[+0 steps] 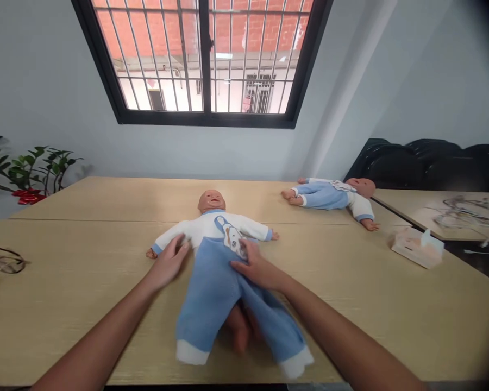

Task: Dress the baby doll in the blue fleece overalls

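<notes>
There is one view only, from a camera on the person's head, looking forward and a little down across the table [85,282]. It sits close over the near edge: both forearms run in from the bottom corners, and the doll [220,255] lies just ahead at centre. It faces the far wall squarely, taking in the window [204,60] at the top. The right edge fades into a dark, blurred rim.

A 2nd doll [333,196] lies at the table's [391,320] far edge, tissue box [417,246] near it. Eyeglasses [6,262] lie left. Potted plant [28,172] beyond; barred window [204,57] above.
</notes>
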Tool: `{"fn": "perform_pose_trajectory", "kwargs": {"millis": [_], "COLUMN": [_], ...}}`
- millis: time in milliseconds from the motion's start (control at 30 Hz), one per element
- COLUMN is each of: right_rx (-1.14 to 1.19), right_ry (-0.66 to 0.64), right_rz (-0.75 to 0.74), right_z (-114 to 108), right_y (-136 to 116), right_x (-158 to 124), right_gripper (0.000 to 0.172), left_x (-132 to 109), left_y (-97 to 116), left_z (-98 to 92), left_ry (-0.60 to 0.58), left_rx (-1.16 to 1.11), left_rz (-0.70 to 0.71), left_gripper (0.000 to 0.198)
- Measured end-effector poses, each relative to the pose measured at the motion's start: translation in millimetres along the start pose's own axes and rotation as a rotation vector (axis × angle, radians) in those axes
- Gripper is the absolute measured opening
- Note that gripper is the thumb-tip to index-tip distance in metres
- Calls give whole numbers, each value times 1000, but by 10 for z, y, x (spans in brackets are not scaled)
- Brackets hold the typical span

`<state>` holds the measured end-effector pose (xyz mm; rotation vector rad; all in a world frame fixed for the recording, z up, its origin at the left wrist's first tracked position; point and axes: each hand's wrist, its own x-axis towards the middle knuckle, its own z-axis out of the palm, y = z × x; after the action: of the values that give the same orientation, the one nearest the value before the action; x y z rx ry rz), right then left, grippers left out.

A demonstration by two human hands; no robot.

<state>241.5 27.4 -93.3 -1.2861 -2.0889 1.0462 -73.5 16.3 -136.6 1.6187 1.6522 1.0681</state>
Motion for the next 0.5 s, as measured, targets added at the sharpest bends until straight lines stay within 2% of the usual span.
{"fn": "perform_pose_trajectory", "kwargs": {"millis": [133, 267, 367, 500], "right_rx": [-64, -63, 6, 105], "right_ry": [17, 183, 340, 356], "right_rz": [-155, -265, -250, -143], "right_z": [211, 341, 445, 530], "right_y": [-150, -102, 69, 236], "right_x": [52, 89, 111, 156], "right_gripper": [69, 49, 51, 62], "left_x": [234, 345, 295, 183], "left_y": [-180, -257, -283, -244], "left_z": [-188, -241, -214, -199], "left_ry": [31, 70, 52, 49], "left_rx": [-1, -85, -150, -149], "left_rz": [28, 70, 133, 209], "left_gripper": [63, 61, 59, 56]}}
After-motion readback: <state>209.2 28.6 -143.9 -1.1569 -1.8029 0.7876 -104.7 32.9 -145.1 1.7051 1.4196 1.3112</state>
